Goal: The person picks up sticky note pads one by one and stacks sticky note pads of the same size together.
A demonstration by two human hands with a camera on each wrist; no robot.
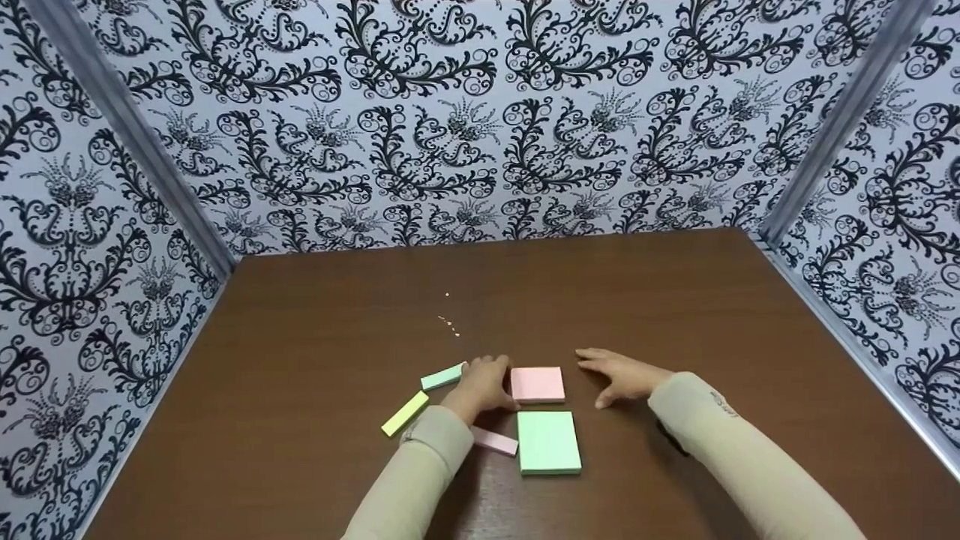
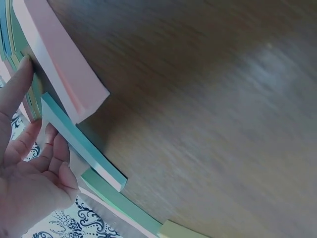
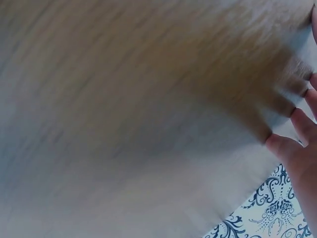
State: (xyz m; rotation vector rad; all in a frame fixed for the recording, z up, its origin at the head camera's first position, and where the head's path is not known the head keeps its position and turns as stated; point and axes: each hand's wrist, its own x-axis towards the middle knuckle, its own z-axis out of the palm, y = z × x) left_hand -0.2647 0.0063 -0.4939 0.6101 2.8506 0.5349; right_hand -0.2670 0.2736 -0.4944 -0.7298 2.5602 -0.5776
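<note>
the left hand point(image 1: 480, 386) grips a square pink paper pad point(image 1: 540, 384) at its left end, thumb on the near side and index finger on the far side; the other fingers curl in. the right hand point(image 1: 621, 375) is unclenched and holds nothing, its fingers spread, to the right of that pad and apart from it. the square pink pad lies on the brown wood-grain table point(image 1: 637, 285), just beyond a square light-green paper pad point(image 1: 549, 442).

near the left hand lie narrow rectangular paper pads: a mint-green one point(image 1: 442, 376) beside the wrist, a yellow one point(image 1: 405, 414) further left, and a pale-pink one point(image 1: 496, 441) partly covered by the beige sleeve point(image 1: 412, 480). the left wrist view also shows a narrow light-blue pad point(image 2: 84, 144) between the pale-pink and mint-green ones. small white specks point(image 1: 450, 324) dot the table farther off, before a white wall with black scrollwork point(image 1: 465, 127).
</note>
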